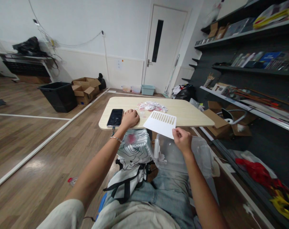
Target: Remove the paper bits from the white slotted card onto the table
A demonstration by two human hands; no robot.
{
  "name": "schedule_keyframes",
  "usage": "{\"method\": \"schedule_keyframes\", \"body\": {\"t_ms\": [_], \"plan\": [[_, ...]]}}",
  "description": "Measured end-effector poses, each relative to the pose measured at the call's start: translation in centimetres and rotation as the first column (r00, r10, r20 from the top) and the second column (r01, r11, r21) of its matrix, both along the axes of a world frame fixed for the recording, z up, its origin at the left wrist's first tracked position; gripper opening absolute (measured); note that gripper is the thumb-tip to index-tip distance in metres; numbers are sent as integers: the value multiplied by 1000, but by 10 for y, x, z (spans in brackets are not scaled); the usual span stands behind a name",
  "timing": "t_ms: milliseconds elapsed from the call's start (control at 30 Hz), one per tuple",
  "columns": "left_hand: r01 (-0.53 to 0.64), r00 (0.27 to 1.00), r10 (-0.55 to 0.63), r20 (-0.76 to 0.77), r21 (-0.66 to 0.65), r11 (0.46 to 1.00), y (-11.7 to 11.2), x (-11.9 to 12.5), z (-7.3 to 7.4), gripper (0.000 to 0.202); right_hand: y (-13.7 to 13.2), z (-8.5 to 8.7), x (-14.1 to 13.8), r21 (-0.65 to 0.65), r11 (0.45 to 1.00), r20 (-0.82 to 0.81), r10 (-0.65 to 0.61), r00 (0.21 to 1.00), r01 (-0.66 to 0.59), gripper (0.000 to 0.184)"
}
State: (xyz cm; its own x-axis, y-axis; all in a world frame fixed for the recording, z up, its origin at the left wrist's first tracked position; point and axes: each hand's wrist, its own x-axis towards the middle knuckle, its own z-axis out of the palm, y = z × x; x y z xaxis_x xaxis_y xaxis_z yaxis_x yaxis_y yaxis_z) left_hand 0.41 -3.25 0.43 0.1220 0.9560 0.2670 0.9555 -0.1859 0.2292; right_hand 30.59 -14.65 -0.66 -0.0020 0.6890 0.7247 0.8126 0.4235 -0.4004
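My right hand [182, 139] pinches the near corner of a white sheet [161, 123] with a row of slots cut in it; the sheet hangs over the near edge of a small light-wood table [189, 112]. My left hand [129, 118] rests closed on the tabletop just right of a black phone [115, 117] lying flat. What its fingers hold, if anything, is hidden. A heap of small white and pink paper pieces [152, 106] lies past the sheet. A clear plastic bag [197, 151] sits on my lap below the right hand.
A black-and-white patterned cloth [132, 156] hangs under the table. A black bin [59, 95] and cardboard boxes [85, 89] stand on the wood floor at left. Dark shelves [249, 66] with clutter run along the right wall, with a box [226, 122] beside the table. A white door [164, 47] stands behind.
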Motion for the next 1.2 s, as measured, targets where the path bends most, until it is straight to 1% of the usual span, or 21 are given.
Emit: {"method": "schedule_keyframes", "body": {"t_ms": [100,200,467,600,667,767,867,933,1033,1200], "plan": [[5,1000,-5,-6,6,1000,-1,0,0,39,-6,-3,-8,105,994,78,-24,997,15,39],[5,1000,-5,7,15,1000,-1,-1,0,38,-4,-3,-16,103,995,125,-18,992,5,39],[-4,1000,3,27,12,1000,1,0,0,36,5,2,-31,-68,997,152,32,988,-22,41],[-7,1000,7,16,10,1000,2,0,0,36,19,3,-25,-192,981,71,56,996,-41,37],[-8,1000,8,9,12,1000,2,1,0,37,29,4,-17,-266,960,-6,92,996,-90,39],[-14,1000,14,-1,12,1000,1,3,0,37,43,5,-1,-361,907,-149,172,974,-215,42],[-20,1000,20,-8,6,1000,2,4,1,38,51,6,11,-409,864,-234,211,949,-293,45],[-24,1000,24,-14,6,1000,2,5,1,39,53,7,14,-418,850,-246,234,941,-320,48],[-28,999,29,-22,14,1000,2,5,2,39,56,7,10,-446,825,-212,279,937,-347,52],[-35,999,35,-24,14,999,3,6,2,40,60,8,2,-564,758,-141,303,942,-329,63]]}}
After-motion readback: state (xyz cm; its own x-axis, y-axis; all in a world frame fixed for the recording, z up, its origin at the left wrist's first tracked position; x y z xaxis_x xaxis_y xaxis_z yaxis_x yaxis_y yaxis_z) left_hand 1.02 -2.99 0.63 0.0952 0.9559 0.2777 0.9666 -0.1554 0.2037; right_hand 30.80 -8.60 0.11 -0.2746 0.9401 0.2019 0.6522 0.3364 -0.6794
